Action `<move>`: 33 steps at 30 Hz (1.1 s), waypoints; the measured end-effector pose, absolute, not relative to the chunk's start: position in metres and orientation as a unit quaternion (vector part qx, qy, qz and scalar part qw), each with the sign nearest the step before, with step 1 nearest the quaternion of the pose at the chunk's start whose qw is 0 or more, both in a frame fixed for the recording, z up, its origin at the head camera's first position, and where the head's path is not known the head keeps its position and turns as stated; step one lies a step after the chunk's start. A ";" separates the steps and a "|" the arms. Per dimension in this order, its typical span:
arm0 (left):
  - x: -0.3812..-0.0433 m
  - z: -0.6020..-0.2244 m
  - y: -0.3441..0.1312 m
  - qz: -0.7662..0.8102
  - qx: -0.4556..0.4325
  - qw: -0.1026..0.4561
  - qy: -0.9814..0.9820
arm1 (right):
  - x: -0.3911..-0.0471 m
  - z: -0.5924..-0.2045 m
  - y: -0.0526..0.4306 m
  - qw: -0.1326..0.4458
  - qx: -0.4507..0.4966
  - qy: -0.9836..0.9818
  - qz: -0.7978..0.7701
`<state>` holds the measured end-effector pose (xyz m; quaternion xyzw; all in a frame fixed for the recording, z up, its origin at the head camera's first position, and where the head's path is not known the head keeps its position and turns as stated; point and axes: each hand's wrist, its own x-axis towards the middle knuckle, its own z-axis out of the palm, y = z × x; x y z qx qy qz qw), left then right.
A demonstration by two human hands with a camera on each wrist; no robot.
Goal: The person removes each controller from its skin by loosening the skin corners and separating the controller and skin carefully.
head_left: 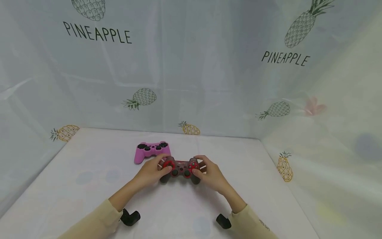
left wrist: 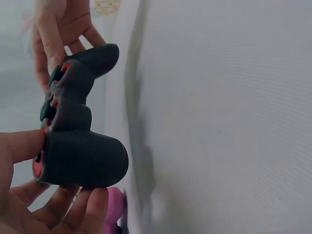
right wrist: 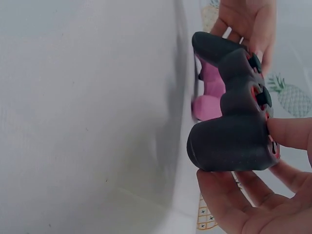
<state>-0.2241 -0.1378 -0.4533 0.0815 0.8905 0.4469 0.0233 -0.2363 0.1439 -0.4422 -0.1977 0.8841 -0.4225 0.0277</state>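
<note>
A dark game controller with red accents (head_left: 181, 168) is held between both hands above the white table. My left hand (head_left: 153, 170) grips its left side, thumb on the face and fingers beneath. On the right side my right hand (head_left: 210, 173) grips it the same way, its thumb near the face buttons. Both wrist views show the controller's dark grips, (left wrist: 83, 158) with thumb on top and fingers curled under. Behind the left hand lies a pink game controller (head_left: 152, 148) on the table, partly covered by that hand.
The white-covered table (head_left: 98, 156) meets a pineapple-print curtain (head_left: 209, 99) at its back and sides. Black camera mounts, one at the left wrist (head_left: 130, 217) and one at the right wrist (head_left: 223, 221), stick out inward from the sleeves.
</note>
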 end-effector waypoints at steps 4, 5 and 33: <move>-0.220 -0.450 -0.143 0.457 0.091 0.018 0.885 | -0.233 -0.439 0.143 0.030 -0.205 0.879 -0.430; -0.219 -0.450 -0.145 0.459 0.093 0.016 0.883 | -0.233 -0.439 0.142 0.030 -0.207 0.878 -0.431; -0.208 -0.454 -0.157 0.482 0.150 0.012 0.863 | -0.224 -0.443 0.139 0.045 -0.261 0.846 -0.463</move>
